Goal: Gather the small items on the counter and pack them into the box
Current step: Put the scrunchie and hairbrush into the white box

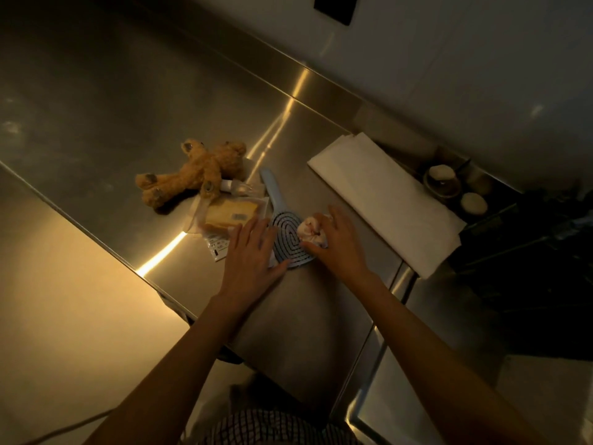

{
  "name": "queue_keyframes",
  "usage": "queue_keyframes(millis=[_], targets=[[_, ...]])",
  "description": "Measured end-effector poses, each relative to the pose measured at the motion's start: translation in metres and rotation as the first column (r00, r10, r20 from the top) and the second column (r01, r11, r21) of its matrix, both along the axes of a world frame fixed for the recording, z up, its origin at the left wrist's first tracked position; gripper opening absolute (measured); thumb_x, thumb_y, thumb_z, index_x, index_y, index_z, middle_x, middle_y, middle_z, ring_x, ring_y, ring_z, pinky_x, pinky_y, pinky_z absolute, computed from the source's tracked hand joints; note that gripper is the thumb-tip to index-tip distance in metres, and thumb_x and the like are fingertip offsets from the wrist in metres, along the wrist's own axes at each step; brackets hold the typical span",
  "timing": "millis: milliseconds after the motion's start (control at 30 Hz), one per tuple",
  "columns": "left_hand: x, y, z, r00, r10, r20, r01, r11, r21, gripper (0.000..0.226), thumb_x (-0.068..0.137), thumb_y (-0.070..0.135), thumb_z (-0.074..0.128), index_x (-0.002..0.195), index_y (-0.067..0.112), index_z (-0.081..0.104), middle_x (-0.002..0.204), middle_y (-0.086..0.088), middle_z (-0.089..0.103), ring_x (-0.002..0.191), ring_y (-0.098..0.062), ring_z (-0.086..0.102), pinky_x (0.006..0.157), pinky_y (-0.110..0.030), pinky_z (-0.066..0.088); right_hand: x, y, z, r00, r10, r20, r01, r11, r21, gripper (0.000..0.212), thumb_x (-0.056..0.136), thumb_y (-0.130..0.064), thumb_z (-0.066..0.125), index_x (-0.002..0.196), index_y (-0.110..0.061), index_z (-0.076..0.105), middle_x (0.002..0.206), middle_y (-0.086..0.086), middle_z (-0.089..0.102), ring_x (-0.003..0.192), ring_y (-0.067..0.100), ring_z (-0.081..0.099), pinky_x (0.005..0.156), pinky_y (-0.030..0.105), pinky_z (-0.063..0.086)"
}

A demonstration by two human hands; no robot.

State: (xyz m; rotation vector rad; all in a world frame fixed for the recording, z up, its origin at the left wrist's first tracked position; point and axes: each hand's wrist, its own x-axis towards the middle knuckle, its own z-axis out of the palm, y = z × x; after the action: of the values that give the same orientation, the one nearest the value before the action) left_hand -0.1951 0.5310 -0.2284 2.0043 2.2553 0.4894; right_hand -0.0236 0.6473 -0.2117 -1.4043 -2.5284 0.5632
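A light blue hairbrush [282, 232] lies on the steel counter [112, 130], handle pointing away from me. My left hand [248, 255] lies flat with straight fingers, touching the brush head and a small white packet [218, 247]. My right hand [337, 244] cups a white and pink scrunchie [311, 231] at the brush's right edge, fingers curled round it. A clear pouch with a yellow item [229, 213] lies left of the brush. A brown teddy bear [192, 173] lies further left, with a small clear bottle [236, 187] beside it. No box shows in view.
A folded white cloth [382, 197] lies at the counter's right end. Beyond it, a recess holds a small bowl [441, 183] and a round white object [473, 203]. The counter's front edge runs diagonally at my left, with floor below.
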Motion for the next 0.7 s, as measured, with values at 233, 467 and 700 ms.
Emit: queue_keyframes(millis=[233, 467, 700], targets=[[0.003, 0.002, -0.004, 1.0, -0.016, 0.01, 0.016, 0.997, 0.075, 0.062, 0.084, 0.051, 0.051, 0.13, 0.009, 0.053, 0.139, -0.016, 0.049, 0.133, -0.034, 0.037, 0.109, -0.053, 0.029, 0.001, 0.005, -0.002, 0.994, 0.012, -0.113, -0.003, 0.996, 0.087, 0.042, 0.07, -0.037, 0.076, 0.096, -0.006, 0.067, 0.121, 0.019, 0.058, 0.112, 0.037, 0.053, 0.095, 0.046, 0.044], [0.006, 0.013, 0.0, 0.991, -0.13, -0.031, 0.133, 0.975, 0.177, 0.063, 0.084, 0.05, 0.054, 0.128, 0.006, 0.056, 0.133, -0.016, 0.054, 0.128, -0.033, 0.042, 0.111, -0.048, 0.027, 0.01, -0.003, 0.005, 0.976, -0.005, -0.216, 0.05, 0.978, 0.202, 0.031, 0.073, -0.03, 0.067, 0.092, -0.005, 0.068, 0.096, 0.01, 0.063, 0.089, 0.026, 0.057, 0.075, 0.034, 0.046], [-0.006, 0.039, 0.006, 0.947, -0.311, -0.074, 0.319, 0.94, 0.122, 0.062, 0.087, 0.053, 0.049, 0.129, 0.007, 0.053, 0.134, -0.013, 0.053, 0.127, -0.03, 0.043, 0.11, -0.048, 0.027, 0.039, -0.012, 0.019, 0.952, -0.1, -0.29, 0.169, 0.959, 0.225, 0.039, 0.076, -0.035, 0.058, 0.1, -0.006, 0.068, 0.104, 0.009, 0.063, 0.097, 0.017, 0.05, 0.078, 0.027, 0.041]])
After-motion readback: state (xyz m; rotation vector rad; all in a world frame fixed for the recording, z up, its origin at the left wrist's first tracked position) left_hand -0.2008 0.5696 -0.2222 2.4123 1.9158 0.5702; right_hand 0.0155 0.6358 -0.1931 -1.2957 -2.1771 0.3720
